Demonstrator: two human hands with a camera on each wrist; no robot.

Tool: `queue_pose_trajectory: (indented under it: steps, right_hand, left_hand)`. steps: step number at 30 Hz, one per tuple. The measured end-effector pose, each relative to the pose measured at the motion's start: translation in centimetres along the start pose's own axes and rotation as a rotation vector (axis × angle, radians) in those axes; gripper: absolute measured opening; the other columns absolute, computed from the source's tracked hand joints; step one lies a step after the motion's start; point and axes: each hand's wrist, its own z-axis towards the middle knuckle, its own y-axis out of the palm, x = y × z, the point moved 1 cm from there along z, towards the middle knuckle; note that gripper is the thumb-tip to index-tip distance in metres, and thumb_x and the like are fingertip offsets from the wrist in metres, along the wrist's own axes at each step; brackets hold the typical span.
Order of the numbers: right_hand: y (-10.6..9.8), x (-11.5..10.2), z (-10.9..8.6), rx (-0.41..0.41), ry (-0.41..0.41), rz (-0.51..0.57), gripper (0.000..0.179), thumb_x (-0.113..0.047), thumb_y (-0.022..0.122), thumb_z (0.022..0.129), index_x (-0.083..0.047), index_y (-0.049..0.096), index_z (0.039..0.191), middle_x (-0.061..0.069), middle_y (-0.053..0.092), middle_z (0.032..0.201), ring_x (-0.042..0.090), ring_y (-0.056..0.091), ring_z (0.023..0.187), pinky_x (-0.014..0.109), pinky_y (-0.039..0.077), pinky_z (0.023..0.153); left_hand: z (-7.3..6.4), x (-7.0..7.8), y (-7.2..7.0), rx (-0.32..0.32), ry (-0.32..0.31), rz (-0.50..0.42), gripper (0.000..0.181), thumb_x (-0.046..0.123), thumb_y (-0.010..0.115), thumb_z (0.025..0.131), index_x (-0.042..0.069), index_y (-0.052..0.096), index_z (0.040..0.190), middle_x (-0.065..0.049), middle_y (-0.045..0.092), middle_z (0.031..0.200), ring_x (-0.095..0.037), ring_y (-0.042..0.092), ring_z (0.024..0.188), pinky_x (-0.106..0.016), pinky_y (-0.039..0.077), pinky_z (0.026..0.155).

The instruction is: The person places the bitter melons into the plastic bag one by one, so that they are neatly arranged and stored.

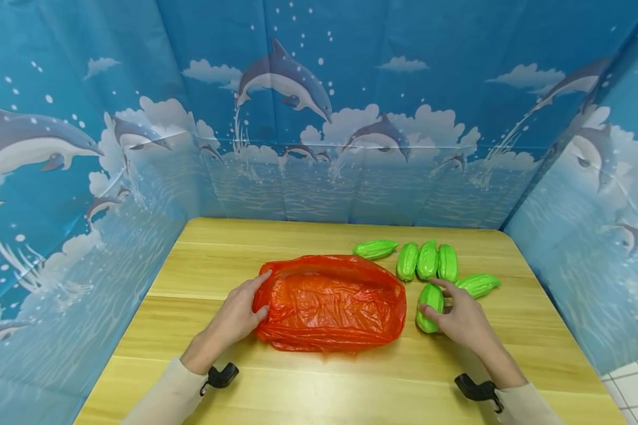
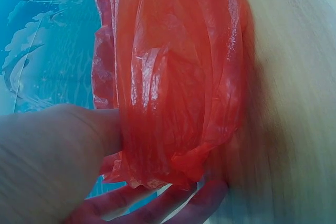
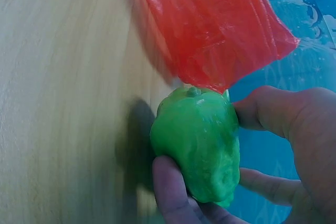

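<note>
A red plastic bag [image 1: 324, 339] lies spread on the table with its mouth facing up. My left hand [image 1: 239, 308] grips the bag's left end, thumb at the rim and fingers round the outside, as the bag [image 2: 178, 87] in the left wrist view shows. To the right of the bag, my right hand [image 1: 461, 316] holds a green, ribbed bitter melon [image 1: 429, 307] between thumb and fingers. The stem end of this bitter melon [image 3: 197, 135] shows in the right wrist view, close beside the red bag [image 3: 210, 30].
Behind the right hand several more bitter melons [image 1: 427, 260] stand in a row. One bitter melon [image 1: 374, 249] lies behind the bag, another [image 1: 478, 285] right of the hand and partly hidden by it. The wooden table [image 1: 319, 389] meets a dolphin-print curtain [image 1: 329, 183] at its back and sides.
</note>
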Motion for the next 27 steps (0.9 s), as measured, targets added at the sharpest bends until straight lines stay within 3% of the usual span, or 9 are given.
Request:
queue_pose_trajectory:
  steps: [7,14,17,23,27]
  right_hand:
    - [-0.5,-0.5,-0.1,0.005,-0.006,0.023,0.083,-0.032,0.089,0.105,0.001,0.051,0.171,0.044,0.065,0.153,0.037,0.087,0.103,0.041,0.069,0.076]
    - [-1.5,-1.4,-0.3,0.034,-0.001,0.001,0.083,-0.032,0.088,0.105,0.0,0.05,0.172,0.043,0.065,0.151,0.019,0.074,0.08,0.031,0.056,0.063]
    - [-2.0,-1.9,-0.4,0.051,-0.008,-0.022,0.084,-0.033,0.088,0.105,0.0,0.051,0.172,0.043,0.065,0.149,0.026,0.075,0.085,0.035,0.057,0.066]
    - [-2.8,-2.6,-0.7,0.063,-0.023,-0.02,0.082,-0.035,0.087,0.106,-0.001,0.051,0.172,0.043,0.065,0.15,0.052,0.081,0.113,0.06,0.069,0.085]
    - [-3.0,-3.0,-0.8,0.072,-0.026,-0.025,0.083,-0.036,0.087,0.106,-0.001,0.051,0.172,0.044,0.064,0.151,0.054,0.08,0.114,0.066,0.069,0.088]
  left_hand:
    - [0.1,0.1,0.0,-0.003,0.007,0.015,0.082,0.004,0.083,0.104,0.007,0.046,0.178,-0.028,0.062,0.169,-0.051,0.063,0.155,-0.067,0.054,0.129]
    - [0.1,0.1,0.1,0.001,0.003,0.002,0.082,0.005,0.082,0.104,0.007,0.046,0.178,-0.027,0.062,0.17,-0.051,0.063,0.155,-0.067,0.054,0.13]
    - [0.0,0.1,0.0,0.002,0.001,0.002,0.082,0.005,0.082,0.105,0.007,0.046,0.178,-0.027,0.062,0.17,-0.051,0.063,0.156,-0.067,0.053,0.13]
    - [0.0,0.2,0.1,0.001,-0.003,0.002,0.082,0.005,0.081,0.105,0.008,0.046,0.179,-0.027,0.061,0.171,-0.051,0.062,0.156,-0.067,0.053,0.13]
    - [-0.1,0.2,0.0,0.003,-0.006,0.001,0.082,0.006,0.082,0.105,0.008,0.046,0.179,-0.027,0.061,0.171,-0.051,0.062,0.156,-0.067,0.053,0.13]
